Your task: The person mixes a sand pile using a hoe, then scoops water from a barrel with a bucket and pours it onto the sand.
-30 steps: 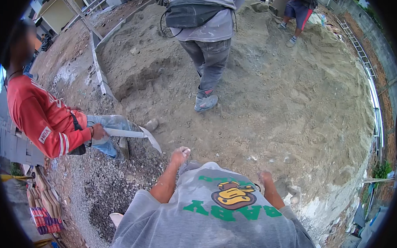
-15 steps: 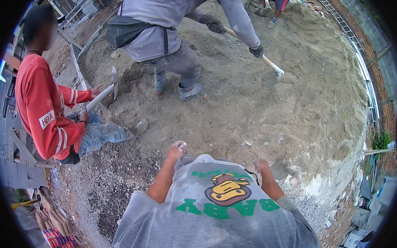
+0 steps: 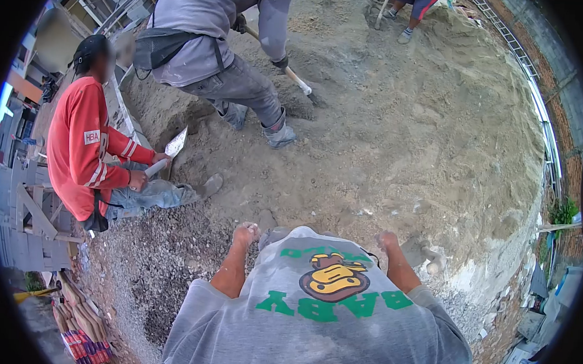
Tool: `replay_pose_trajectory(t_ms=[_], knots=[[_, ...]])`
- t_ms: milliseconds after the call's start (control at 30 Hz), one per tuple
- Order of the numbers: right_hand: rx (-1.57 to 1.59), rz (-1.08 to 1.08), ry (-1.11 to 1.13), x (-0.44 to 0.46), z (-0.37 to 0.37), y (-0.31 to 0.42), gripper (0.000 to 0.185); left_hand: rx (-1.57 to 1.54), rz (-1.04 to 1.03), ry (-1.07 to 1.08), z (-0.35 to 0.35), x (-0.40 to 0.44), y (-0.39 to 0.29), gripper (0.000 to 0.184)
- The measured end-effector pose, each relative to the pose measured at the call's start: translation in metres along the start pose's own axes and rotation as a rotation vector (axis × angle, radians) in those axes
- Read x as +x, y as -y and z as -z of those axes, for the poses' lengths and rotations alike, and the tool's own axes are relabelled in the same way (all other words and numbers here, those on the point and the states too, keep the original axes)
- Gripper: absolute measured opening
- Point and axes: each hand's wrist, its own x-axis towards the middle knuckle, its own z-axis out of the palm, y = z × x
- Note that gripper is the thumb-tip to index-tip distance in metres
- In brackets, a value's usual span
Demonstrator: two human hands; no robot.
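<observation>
My left hand (image 3: 247,232) is held in front of my body at the left, its dusty fingers curled in with no object visible in them. On the other side, my right hand (image 3: 386,239) hangs near my waist, and its fingers are too small and hidden to make out. Between the two hands is my grey shirt (image 3: 363,326) with green letters and a brown and yellow print. Beneath and ahead of both hands lies sandy ground (image 3: 382,166). Neither hand touches a tool.
A person in red (image 3: 81,136) holds a shovel (image 3: 176,143) at the left. Ahead, a person in grey (image 3: 193,44) bends with a long-handled tool (image 3: 301,85) in the sand. Another person's legs (image 3: 416,16) show at the top. Gravel (image 3: 147,267) lies at left, a ladder (image 3: 511,42) at right.
The person in grey has turned and bent to the left, tool now in the sand. The person in red appears farther right with the shovel. My left hand moved slightly left and down.
</observation>
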Motion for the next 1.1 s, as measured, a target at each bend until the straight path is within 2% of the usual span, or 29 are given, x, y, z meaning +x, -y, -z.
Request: replay_pose_trajectory(t_ms=[33, 133, 233, 333, 367, 400, 500, 600, 733, 867, 1000, 1100], knots=[[-0.049, 0.055, -0.031, 0.011, -0.001, -0.008, 0.012, 0.074, -0.018, -0.007, 0.002, 0.011, 0.020, 0.022], [-0.092, 0.145, -0.086, 0.032, -0.006, -0.026, 0.012, -0.170, 0.111, 0.007, 0.007, -0.046, -0.050, 0.020], [0.002, 0.135, -0.088, 0.040, -0.007, -0.022, 0.013, -0.060, 0.096, -0.045, 0.000, -0.020, -0.010, 0.022], [-0.011, 0.147, -0.071, 0.054, -0.012, -0.019, 0.012, -0.090, 0.074, -0.011, -0.004, -0.024, -0.017, 0.026], [0.008, 0.101, -0.046, 0.049, -0.013, -0.011, 0.012, 0.194, -0.045, -0.055, -0.010, 0.006, 0.026, 0.031], [0.031, 0.051, -0.026, 0.041, -0.014, -0.003, 0.011, 0.217, -0.058, -0.046, -0.014, 0.020, 0.047, 0.034], [0.120, -0.053, -0.078, -0.014, -0.011, 0.045, 0.031, 0.312, -0.080, -0.008, -0.018, 0.031, 0.057, 0.039], [0.280, -0.089, -0.120, -0.030, -0.007, 0.058, 0.024, 0.404, -0.057, 0.010, -0.015, 0.012, 0.033, 0.041], [0.243, -0.089, -0.098, -0.033, 0.002, 0.054, 0.016, 0.387, -0.092, 0.077, -0.014, 0.007, 0.035, 0.041], [0.365, -0.130, -0.060, -0.035, 0.007, 0.054, 0.012, 0.526, 0.061, 0.177, -0.009, -0.012, -0.010, 0.042], [0.454, -0.137, -0.005, -0.034, 0.003, 0.063, 0.012, 0.418, -0.038, 0.043, -0.030, 0.041, 0.060, 0.042], [0.307, -0.109, -0.057, -0.038, 0.000, 0.066, 0.016, 0.355, -0.048, 0.026, -0.037, 0.045, 0.058, 0.042]])
